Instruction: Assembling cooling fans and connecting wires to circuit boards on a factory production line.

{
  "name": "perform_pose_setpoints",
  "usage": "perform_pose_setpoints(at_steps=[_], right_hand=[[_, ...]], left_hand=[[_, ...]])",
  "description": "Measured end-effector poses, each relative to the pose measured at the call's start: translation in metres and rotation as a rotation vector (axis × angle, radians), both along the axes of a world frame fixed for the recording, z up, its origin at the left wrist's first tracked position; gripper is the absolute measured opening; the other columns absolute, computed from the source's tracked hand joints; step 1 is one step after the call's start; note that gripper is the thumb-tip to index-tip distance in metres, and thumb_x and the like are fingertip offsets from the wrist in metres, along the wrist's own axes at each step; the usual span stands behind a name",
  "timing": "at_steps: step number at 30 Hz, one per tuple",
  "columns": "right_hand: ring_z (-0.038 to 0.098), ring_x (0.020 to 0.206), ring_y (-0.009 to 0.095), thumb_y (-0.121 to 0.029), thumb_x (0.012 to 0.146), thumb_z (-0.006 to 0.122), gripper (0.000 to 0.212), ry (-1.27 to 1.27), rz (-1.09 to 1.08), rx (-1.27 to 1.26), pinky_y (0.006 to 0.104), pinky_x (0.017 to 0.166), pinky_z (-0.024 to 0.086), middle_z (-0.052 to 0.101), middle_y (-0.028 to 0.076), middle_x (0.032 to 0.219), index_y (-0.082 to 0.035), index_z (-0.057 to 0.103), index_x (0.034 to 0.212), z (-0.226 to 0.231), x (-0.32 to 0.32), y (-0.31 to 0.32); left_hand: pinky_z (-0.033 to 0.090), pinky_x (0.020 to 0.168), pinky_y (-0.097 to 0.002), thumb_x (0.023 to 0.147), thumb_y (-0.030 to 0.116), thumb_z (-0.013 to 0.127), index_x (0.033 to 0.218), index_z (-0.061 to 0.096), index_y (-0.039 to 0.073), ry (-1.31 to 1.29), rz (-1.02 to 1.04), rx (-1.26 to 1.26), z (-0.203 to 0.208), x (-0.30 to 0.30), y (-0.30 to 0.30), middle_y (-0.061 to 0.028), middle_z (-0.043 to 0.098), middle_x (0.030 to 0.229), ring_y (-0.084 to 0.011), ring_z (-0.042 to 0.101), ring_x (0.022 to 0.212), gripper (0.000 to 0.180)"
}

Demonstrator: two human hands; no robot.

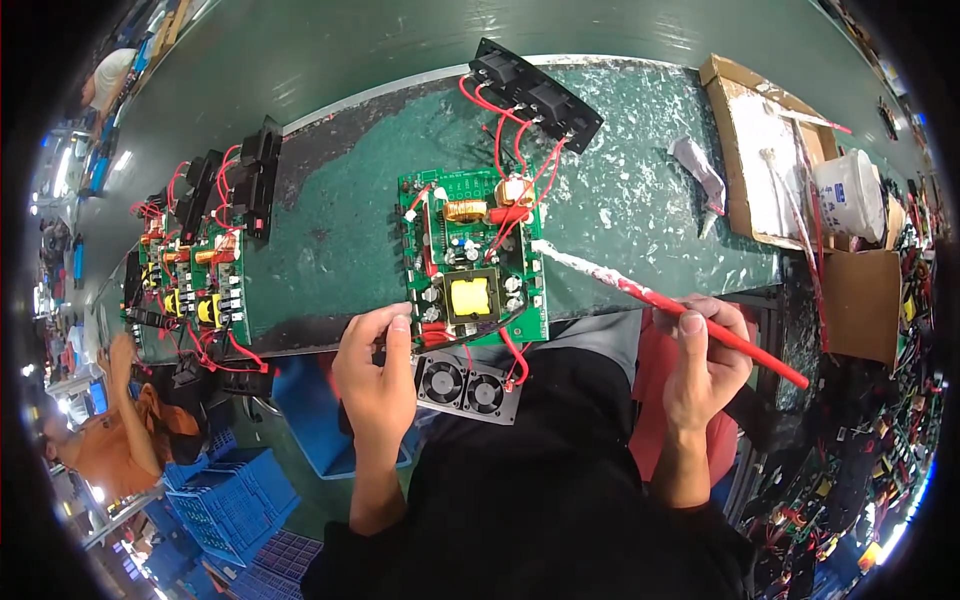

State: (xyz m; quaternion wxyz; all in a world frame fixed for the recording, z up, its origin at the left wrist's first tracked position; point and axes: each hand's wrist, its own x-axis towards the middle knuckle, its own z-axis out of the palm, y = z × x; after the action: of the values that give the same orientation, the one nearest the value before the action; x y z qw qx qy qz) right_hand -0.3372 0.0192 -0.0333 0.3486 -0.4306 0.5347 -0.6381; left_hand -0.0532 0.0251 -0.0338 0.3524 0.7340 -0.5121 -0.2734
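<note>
A green circuit board [415,262] lies at the bench's near edge, carrying a yellow-wrapped transformer [469,297], copper coils [464,211] and red wires. My left hand [378,372] grips its lower left corner between thumb and fingers. In my right hand [706,365] is a red stick [655,298], held slantwise like a pen. White paste coats its tip, which meets the small parts along the board's right edge. Red wires join the board to a black panel [535,95] behind it. Two small fans [463,386] on a metal plate hang below the near edge.
More wired boards [205,285] with black panels stand at the left. On the right are a crumpled tube [699,180], a cardboard tray [738,165] smeared white, and a white tub [850,195]. Blue crates [235,505] sit lower left, near a person in orange [115,440].
</note>
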Motion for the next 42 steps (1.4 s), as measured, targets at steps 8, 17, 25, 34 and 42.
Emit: perform_pose_setpoints(at_steps=[8, 17, 25, 34, 42], right_hand=[[0.066, 0.08, 0.021, -0.007, 0.096, 0.062, 0.014, 0.057, 0.015, -0.024, 0.0321, 0.074, 0.056, 0.065, 0.017, 0.101, 0.004, 0.058, 0.102, 0.0, -0.004, 0.012], [0.066, 0.081, 0.022, -0.006, 0.096, 0.061, 0.013, 0.055, 0.065, -0.053, 0.0323, 0.076, 0.057, 0.065, 0.019, 0.101, 0.005, 0.056, 0.102, -0.002, -0.003, 0.016], [0.065, 0.08, 0.021, -0.008, 0.095, 0.063, 0.017, 0.032, 0.063, -0.033, 0.0332, 0.075, 0.057, 0.064, 0.021, 0.101, 0.005, 0.056, 0.101, -0.002, -0.011, 0.026], [0.064, 0.081, 0.02, -0.008, 0.096, 0.062, 0.016, 0.045, 0.066, -0.018, 0.0332, 0.076, 0.057, 0.063, 0.02, 0.102, 0.004, 0.055, 0.103, -0.009, -0.009, 0.027], [0.066, 0.08, 0.021, -0.01, 0.095, 0.063, 0.017, 0.061, 0.07, -0.045, 0.0308, 0.075, 0.056, 0.063, 0.02, 0.1, 0.004, 0.055, 0.101, -0.009, -0.01, 0.039]], left_hand=[[0.05, 0.075, -0.0281, 0.094, 0.008, 0.063, 0.101, 0.069, -0.001, 0.02, 0.005, -0.037, 0.0, -0.002, -0.001, -0.0095, 0.07, 0.093, -0.0166, 0.066, 0.082, 0.013], [0.051, 0.078, -0.0291, 0.095, 0.008, 0.063, 0.102, 0.069, -0.003, 0.018, 0.005, -0.006, 0.0, -0.001, 0.002, -0.0111, 0.07, 0.092, -0.0177, 0.066, 0.084, 0.014], [0.051, 0.079, -0.0291, 0.094, 0.008, 0.063, 0.101, 0.069, -0.004, 0.041, 0.027, -0.021, -0.003, -0.001, 0.005, -0.012, 0.071, 0.093, -0.0187, 0.067, 0.086, 0.015], [0.052, 0.079, -0.0308, 0.094, 0.011, 0.064, 0.1, 0.071, -0.002, -0.006, 0.058, -0.015, 0.001, -0.005, 0.004, -0.013, 0.072, 0.092, -0.021, 0.069, 0.085, 0.016], [0.052, 0.082, -0.0313, 0.094, 0.012, 0.065, 0.1, 0.071, -0.002, -0.023, 0.062, -0.007, 0.0, -0.005, 0.008, -0.0135, 0.073, 0.092, -0.0223, 0.07, 0.088, 0.017]])
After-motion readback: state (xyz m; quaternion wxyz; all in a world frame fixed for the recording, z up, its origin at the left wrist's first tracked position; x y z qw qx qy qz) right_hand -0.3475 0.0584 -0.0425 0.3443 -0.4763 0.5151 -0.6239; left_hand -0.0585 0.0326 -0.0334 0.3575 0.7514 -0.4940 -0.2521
